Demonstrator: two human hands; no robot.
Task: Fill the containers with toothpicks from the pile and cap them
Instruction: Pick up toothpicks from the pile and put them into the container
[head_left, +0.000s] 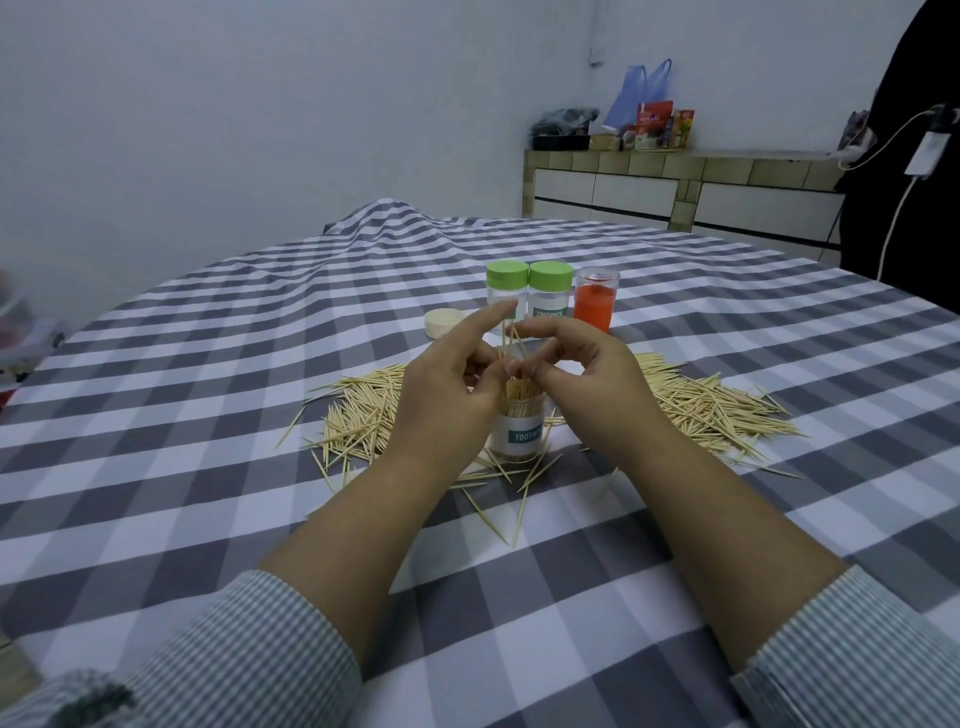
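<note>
1. Loose toothpicks (498, 475) scattered nearest on the checked cloth (597, 613)
2. Open container (518, 427) upright amid the pile (711, 405), packed nearly full
3. Left hand (447, 387) and right hand (582, 371) meet above its mouth, each seemingly pinching a few upright sticks (511, 343); left forefinger held straight
4. Risk: crowded mouth, sticks jam or splay out, jar tips
5. Beyond: cream cap (443, 322), two green-capped jars (527, 291), red-filled jar (596, 304)
</note>
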